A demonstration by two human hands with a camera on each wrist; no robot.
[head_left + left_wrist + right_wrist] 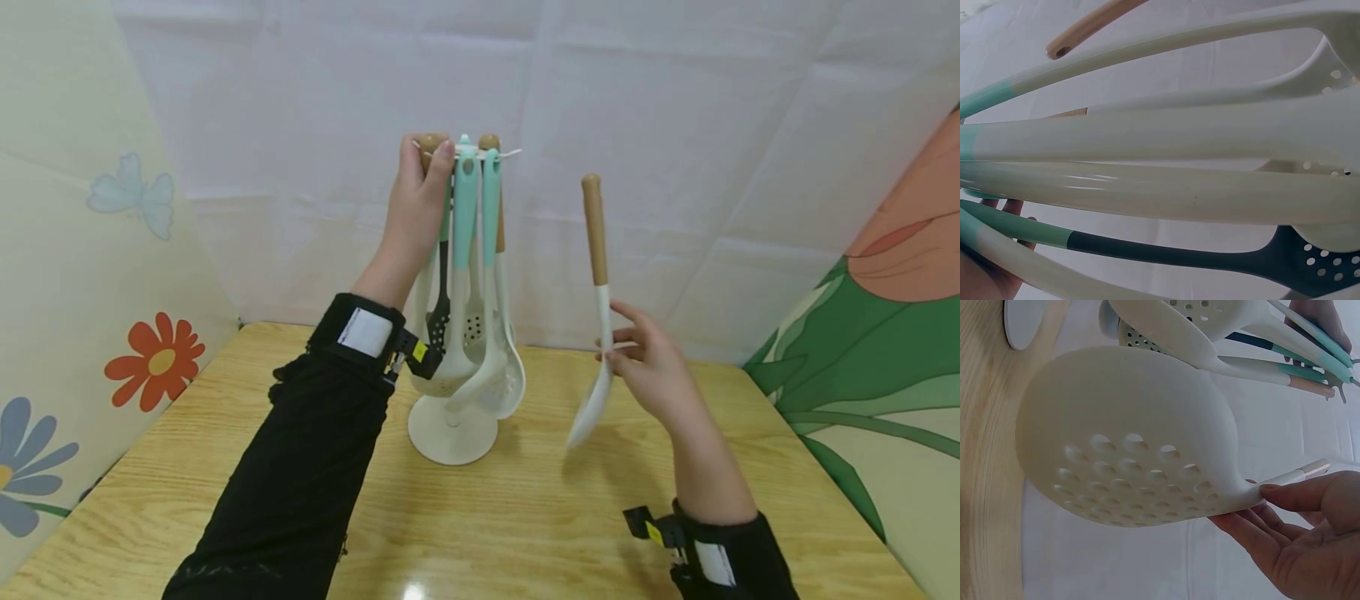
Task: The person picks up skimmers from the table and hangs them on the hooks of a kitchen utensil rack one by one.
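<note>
A white utensil rack [452,433] stands on the wooden table, hung with teal-and-white and wood-handled utensils [1166,134]. My left hand [427,179] reaches up and curls round the handles at the rack's top ring; its palm [985,269] shows under the handles in the left wrist view. To the right of the rack, my right hand [618,346] pinches the neck of a white slotted spoon [597,250] with a wooden handle. The spoon is upright, bowl down, above the table. Its perforated bowl [1129,444] fills the right wrist view, with my fingers [1241,525] under its neck.
The light wooden table [525,517] is bounded by a white cloth backdrop [675,125] and flower-printed side panels [90,292]. A dark slotted spatula [1310,262] hangs among the pale utensils. Bare tabletop lies in front of the rack and below the spoon.
</note>
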